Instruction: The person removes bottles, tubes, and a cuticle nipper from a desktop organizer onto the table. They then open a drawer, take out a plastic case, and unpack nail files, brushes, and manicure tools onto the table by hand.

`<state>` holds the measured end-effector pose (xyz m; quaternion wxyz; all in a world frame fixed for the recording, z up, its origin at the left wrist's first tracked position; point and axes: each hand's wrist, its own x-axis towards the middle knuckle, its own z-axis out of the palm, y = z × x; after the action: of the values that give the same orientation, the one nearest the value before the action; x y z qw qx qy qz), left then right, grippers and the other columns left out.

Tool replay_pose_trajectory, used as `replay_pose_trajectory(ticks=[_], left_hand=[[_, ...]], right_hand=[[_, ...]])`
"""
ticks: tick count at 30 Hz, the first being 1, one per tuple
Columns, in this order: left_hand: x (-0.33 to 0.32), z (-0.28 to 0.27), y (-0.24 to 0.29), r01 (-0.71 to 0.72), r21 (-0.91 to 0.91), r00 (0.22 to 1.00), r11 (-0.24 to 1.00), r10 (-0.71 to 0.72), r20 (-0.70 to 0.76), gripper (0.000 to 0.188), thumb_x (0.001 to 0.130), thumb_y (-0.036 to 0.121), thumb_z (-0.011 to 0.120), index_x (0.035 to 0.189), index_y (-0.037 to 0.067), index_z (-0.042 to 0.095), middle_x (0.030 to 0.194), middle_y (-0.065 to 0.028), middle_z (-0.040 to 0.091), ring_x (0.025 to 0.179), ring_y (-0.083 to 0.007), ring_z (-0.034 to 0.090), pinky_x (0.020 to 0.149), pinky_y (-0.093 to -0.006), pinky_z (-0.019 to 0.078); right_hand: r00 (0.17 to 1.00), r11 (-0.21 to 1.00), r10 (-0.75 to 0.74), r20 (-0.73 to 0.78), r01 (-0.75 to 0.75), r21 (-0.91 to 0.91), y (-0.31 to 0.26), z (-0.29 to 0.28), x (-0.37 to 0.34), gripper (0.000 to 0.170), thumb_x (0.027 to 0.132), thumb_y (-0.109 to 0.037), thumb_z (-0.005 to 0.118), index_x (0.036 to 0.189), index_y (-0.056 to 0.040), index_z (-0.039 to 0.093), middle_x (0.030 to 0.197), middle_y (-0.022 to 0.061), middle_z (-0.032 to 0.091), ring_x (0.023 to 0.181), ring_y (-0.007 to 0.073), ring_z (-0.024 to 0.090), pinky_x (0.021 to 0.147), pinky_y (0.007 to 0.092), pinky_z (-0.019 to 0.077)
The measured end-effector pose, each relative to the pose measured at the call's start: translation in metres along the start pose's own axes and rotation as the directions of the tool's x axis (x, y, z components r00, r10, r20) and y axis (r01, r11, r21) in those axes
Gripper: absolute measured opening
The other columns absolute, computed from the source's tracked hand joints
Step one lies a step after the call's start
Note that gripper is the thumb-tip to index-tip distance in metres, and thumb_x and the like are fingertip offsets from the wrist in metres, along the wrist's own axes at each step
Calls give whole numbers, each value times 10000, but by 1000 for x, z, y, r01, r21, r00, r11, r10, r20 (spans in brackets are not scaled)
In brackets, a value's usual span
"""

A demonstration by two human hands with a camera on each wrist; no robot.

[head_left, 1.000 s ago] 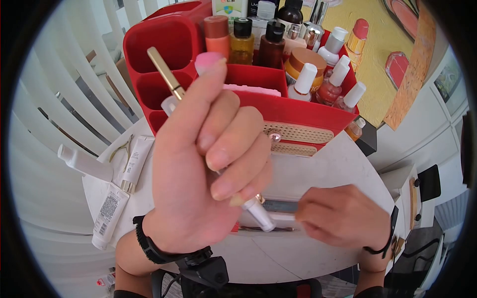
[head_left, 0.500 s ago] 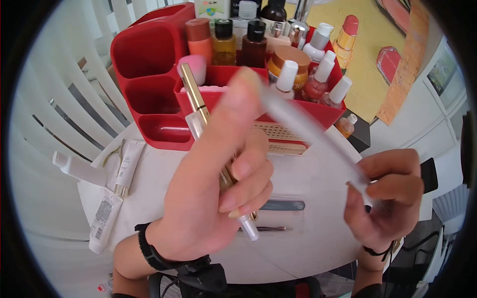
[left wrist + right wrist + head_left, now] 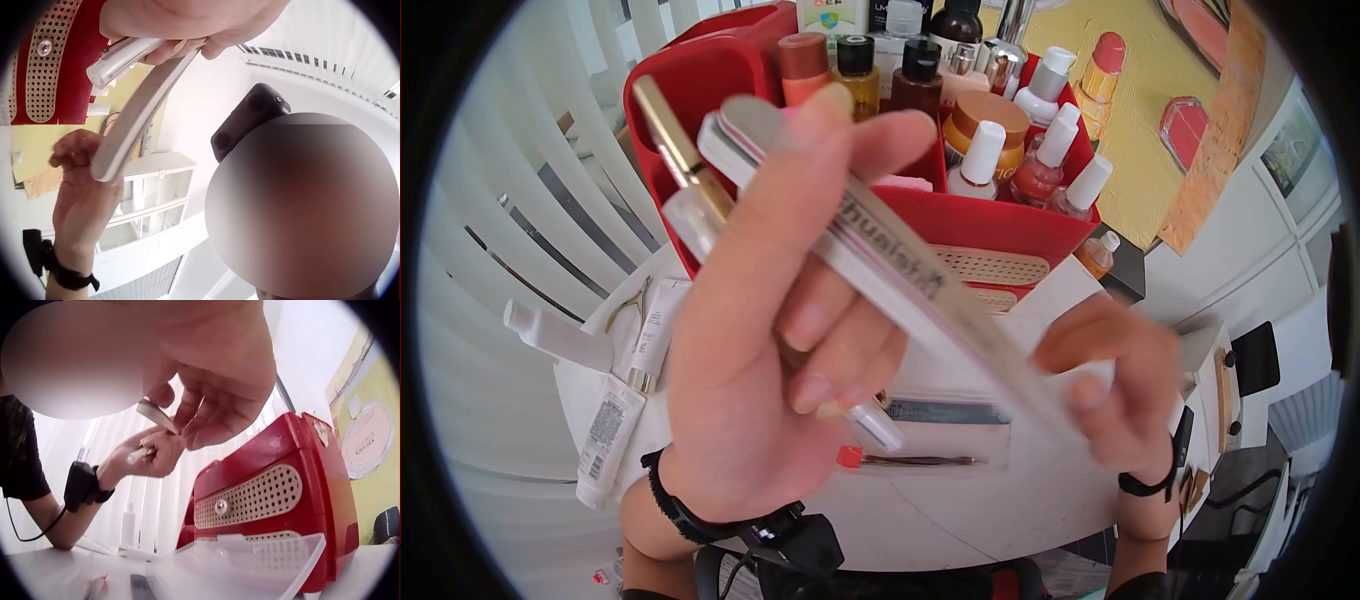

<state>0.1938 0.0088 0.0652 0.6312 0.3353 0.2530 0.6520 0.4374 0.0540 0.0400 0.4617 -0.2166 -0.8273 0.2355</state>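
The weak spot, as I see it, is the left hand (image 3: 760,310): its fingers curl round a gold tube (image 3: 662,120) and a clear-ended tube (image 3: 875,428), while the thumb side also carries the nail files (image 3: 935,305). If that thumb eases, I'd expect a slick tube to slide free and roll across the bench (image 3: 920,525). The nail files slant through the air above the bench, in front of the red organiser (image 3: 1005,222); a wide swing could clip the white-capped polish bottles (image 3: 1037,182). The right hand (image 3: 1115,385) is near their lower end, but I cannot tell whether it pinches them (the wrist views don't settle it for me either).

The files look flat and round-ended, with matt grey faces and pale layered edges, so they should grip skin better than the glossy tubes. The organiser is shiny and hard, with perforated beige drawer fronts (image 3: 990,265). A dark grey file (image 3: 950,412) and a thin tool (image 3: 920,462) lie below; the clear plastic case (image 3: 237,575) looks likely to skid if bumped.
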Motion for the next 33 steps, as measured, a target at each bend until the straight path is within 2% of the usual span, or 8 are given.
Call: replay_pose_trajectory(ticks=[2, 6, 9, 20, 22, 25, 27, 33], left_hand=[[-1, 0, -5, -169, -226, 984, 959, 153, -88, 471, 1155, 407, 465, 1416, 67, 661, 602, 102, 345, 416, -13, 289, 387, -190, 308], [2, -29, 6, -183, -182, 974, 966, 203, 99, 468, 1150, 411, 479, 1431, 77, 647, 623, 90, 348, 423, -15, 298, 384, -194, 303], [1, -23, 6, -168, -213, 984, 963, 176, 20, 476, 1150, 419, 473, 1449, 84, 633, 626, 83, 336, 421, -19, 295, 380, -206, 304], [3, -9, 6, -70, -229, 994, 971, 88, 71, 469, 1149, 438, 460, 1401, 95, 656, 625, 84, 351, 403, -32, 292, 373, -211, 297], [-2, 14, 19, 44, 24, 970, 999, -37, -239, 460, 1153, 431, 449, 1393, 97, 654, 622, 82, 361, 399, -36, 298, 371, -214, 307], [3, -18, 3, -76, -210, 996, 975, 86, 37, 454, 1155, 424, 446, 1401, 100, 647, 627, 80, 369, 398, -41, 298, 371, -214, 303], [1, -21, 1, -75, -214, 996, 974, 85, 36, 453, 1155, 422, 446, 1401, 100, 647, 629, 79, 372, 399, -41, 301, 372, -215, 304], [1, -20, 3, -64, -226, 997, 972, 73, 33, 452, 1156, 416, 442, 1409, 99, 642, 637, 76, 383, 404, -39, 321, 375, -219, 316]], right_hand=[[931, 995, 18, 364, 19, -99, 2, 7, 2, 172, 992, -183, 701, 954, -18, 677, 861, 128, 699, 710, 290, 657, 623, 376, 518], [923, 988, -10, 385, 68, -138, 7, 18, 1, 94, 929, -121, 715, 938, -36, 678, 824, 74, 653, 686, 271, 639, 593, 366, 502], [826, 912, 59, 561, 184, -366, 5, 36, -13, 170, 862, -132, 708, 1006, -49, 671, 903, 62, 587, 793, 244, 612, 621, 351, 492], [746, 764, 91, 659, 372, -527, 1, 55, -29, 324, 863, -103, 640, 1177, -24, 644, 1016, 117, 491, 899, 268, 509, 691, 345, 499], [736, 757, 121, 666, 365, -542, -1, 53, -28, 321, 871, -93, 631, 1182, -14, 647, 1011, 122, 489, 902, 269, 513, 688, 347, 502], [708, 809, 153, 690, 312, -499, 4, 50, -30, 299, 887, -81, 618, 1174, 0, 653, 998, 123, 493, 883, 254, 524, 681, 353, 507], [754, 914, 190, 628, 98, -393, 7, 45, -33, 267, 898, -72, 610, 1146, 15, 655, 980, 118, 496, 868, 240, 537, 684, 357, 509], [721, 801, 147, 677, 314, -509, 1, 45, -35, 253, 872, -73, 625, 1105, 17, 662, 996, 116, 508, 894, 234, 554, 666, 344, 486]])
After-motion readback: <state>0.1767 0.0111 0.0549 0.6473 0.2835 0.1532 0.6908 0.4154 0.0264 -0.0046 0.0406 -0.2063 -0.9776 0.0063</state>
